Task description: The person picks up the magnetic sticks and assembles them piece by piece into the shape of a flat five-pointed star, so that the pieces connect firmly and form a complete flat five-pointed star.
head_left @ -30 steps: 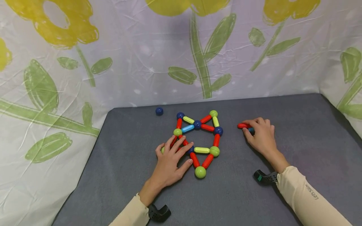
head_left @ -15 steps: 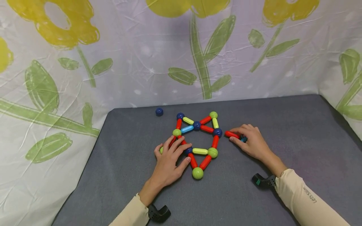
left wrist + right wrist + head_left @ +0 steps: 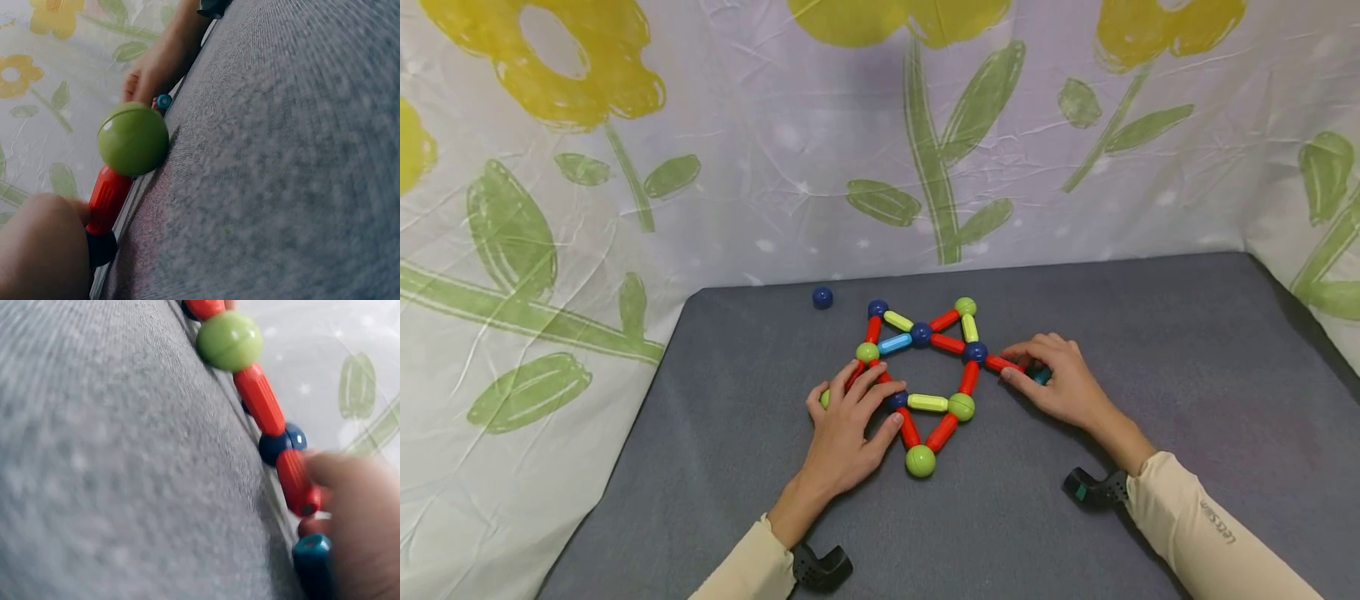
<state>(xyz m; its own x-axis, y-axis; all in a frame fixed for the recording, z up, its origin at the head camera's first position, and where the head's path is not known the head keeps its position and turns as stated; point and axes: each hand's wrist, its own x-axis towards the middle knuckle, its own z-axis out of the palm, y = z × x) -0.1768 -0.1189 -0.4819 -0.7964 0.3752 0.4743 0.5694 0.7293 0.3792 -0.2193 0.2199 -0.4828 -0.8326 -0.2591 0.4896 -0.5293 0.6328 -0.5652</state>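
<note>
Two hands are on the worktop (image 3: pixel 1150 333): the left hand (image 3: pixel 842 433) and the right hand (image 3: pixel 1060 379).

There are five blue balls (image 3: pixel 921 334). Four are in the flat figure and one lies loose (image 3: pixel 822 297).

There are five green balls (image 3: pixel 920 461), one of them half hidden (image 3: pixel 824 398) under the left hand.

Seven red rods (image 3: pixel 949 342) show plainly, counting the red rod (image 3: pixel 1002 363) pinched by the right hand. At least one more shows partly between the left fingers, so the full count cannot be told.

There are three yellow-green rods (image 3: pixel 928 402), one light blue rod (image 3: pixel 897 342) and one teal rod (image 3: pixel 1041 375).
</note>
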